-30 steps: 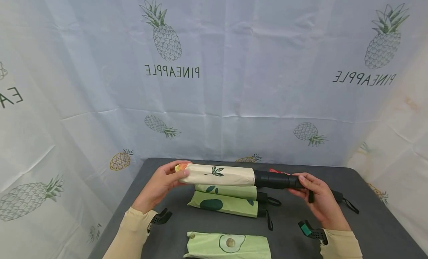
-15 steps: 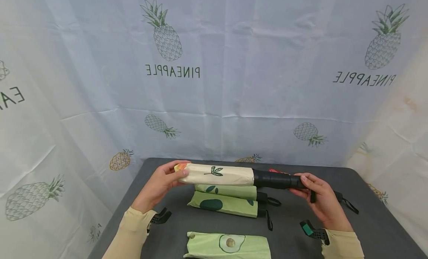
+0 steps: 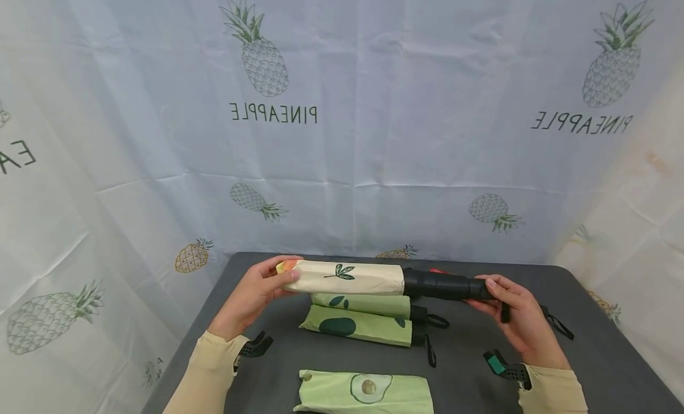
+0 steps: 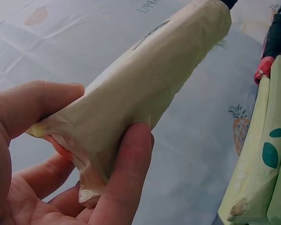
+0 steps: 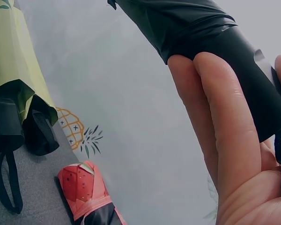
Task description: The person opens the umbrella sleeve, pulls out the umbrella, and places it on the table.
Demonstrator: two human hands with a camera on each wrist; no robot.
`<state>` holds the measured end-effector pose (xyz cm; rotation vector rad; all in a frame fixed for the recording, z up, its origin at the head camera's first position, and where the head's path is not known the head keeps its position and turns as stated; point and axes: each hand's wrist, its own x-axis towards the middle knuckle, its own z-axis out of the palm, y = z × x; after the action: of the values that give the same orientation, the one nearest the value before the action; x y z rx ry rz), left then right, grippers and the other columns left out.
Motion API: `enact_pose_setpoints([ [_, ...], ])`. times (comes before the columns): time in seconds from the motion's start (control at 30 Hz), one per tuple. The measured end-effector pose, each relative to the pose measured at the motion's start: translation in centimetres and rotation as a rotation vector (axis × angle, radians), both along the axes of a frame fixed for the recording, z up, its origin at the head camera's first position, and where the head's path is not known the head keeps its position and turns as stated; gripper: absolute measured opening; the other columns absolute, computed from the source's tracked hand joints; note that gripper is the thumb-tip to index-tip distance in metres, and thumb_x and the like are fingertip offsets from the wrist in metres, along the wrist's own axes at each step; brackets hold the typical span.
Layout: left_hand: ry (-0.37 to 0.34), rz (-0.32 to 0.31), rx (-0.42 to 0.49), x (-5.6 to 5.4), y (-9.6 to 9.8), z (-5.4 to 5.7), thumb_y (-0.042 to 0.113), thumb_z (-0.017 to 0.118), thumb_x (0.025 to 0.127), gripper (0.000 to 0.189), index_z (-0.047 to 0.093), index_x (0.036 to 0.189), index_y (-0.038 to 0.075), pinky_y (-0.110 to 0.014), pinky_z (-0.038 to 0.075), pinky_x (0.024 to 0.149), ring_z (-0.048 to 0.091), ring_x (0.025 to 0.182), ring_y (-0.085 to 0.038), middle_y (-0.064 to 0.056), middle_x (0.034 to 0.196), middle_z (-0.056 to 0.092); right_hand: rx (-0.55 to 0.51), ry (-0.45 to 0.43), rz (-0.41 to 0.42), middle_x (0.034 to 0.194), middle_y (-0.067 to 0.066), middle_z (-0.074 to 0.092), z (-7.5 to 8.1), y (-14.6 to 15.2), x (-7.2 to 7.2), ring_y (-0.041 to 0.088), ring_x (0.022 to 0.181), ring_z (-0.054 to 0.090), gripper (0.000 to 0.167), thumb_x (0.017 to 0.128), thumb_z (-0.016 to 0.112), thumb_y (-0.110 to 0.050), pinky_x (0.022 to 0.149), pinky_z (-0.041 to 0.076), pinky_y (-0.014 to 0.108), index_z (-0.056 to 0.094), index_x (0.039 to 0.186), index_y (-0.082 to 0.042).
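Observation:
A folded black umbrella (image 3: 438, 284) is held level above the table, its far part inside a cream sleeve (image 3: 315, 277) printed with green leaves. My left hand (image 3: 251, 298) pinches the sleeve's orange-and-yellow left end; in the left wrist view the thumb and fingers press on the crumpled cream cloth (image 4: 145, 70). At the other end, my right hand (image 3: 518, 313) grips the umbrella's handle, with a black strap hanging beside the palm. The right wrist view has two fingers (image 5: 229, 108) lying along the underside of the black handle (image 5: 257, 84).
Two green-sleeved umbrellas (image 3: 358, 326) with black wrist straps lie just behind and below the held one. Nearer the front is a green sleeve with an avocado print (image 3: 369, 390). A red watermelon-patterned umbrella (image 5: 84, 187) lies farther back on the dark table (image 3: 267, 372). A pineapple-print curtain (image 3: 374, 135) hangs behind.
My right hand has shifted slightly right with the handle, while the left hand and sleeve have edged left. A little more of the black umbrella shows between them.

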<state>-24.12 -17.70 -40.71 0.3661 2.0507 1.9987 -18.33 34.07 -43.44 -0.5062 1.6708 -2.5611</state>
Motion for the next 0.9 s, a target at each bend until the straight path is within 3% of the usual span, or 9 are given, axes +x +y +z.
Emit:
enact_pose_setpoints([
  [0.23,0.004,-0.001,-0.001,-0.1,-0.2,-0.1,0.024,0.075,0.105,0.057,0.056,0.155,0.004,-0.048,0.064,0.105,0.069,0.115,-0.026,-0.013,0.137,0.062,0.013,-0.002,-0.007,0.128,-0.002,0.068,0.1,0.3,0.0,0.015,0.113,0.077,0.039,0.118,0.038,-0.003,0.097,0.065,0.029,0.075,0.128,-0.008],
  [0.53,0.016,0.008,0.005,-0.3,-0.5,-0.3,0.025,0.074,0.105,0.054,0.058,0.154,0.007,-0.043,0.066,0.101,0.069,0.117,-0.027,-0.015,0.14,0.059,0.036,-0.018,-0.036,0.128,-0.004,0.067,-0.2,0.8,0.2,0.013,0.113,0.077,0.037,0.118,0.04,-0.004,0.098,0.065,0.029,0.075,0.127,-0.01],
  [0.77,0.025,0.015,0.007,-0.4,-0.9,-0.3,0.024,0.074,0.106,0.055,0.057,0.155,0.005,-0.05,0.064,0.105,0.069,0.116,-0.026,-0.014,0.14,0.06,0.025,-0.027,-0.034,0.128,-0.002,0.067,-0.2,1.2,0.3,0.014,0.113,0.077,0.037,0.118,0.039,-0.005,0.098,0.065,0.029,0.075,0.127,-0.009],
  [0.9,0.025,0.018,0.011,-0.3,-1.0,-0.2,0.024,0.073,0.106,0.057,0.055,0.156,0.003,-0.046,0.065,0.102,0.07,0.114,-0.025,-0.013,0.137,0.061,0.024,-0.038,-0.045,0.127,-0.002,0.067,-0.1,1.4,0.3,0.014,0.112,0.077,0.036,0.118,0.04,-0.005,0.097,0.065,0.029,0.075,0.125,-0.009],
])
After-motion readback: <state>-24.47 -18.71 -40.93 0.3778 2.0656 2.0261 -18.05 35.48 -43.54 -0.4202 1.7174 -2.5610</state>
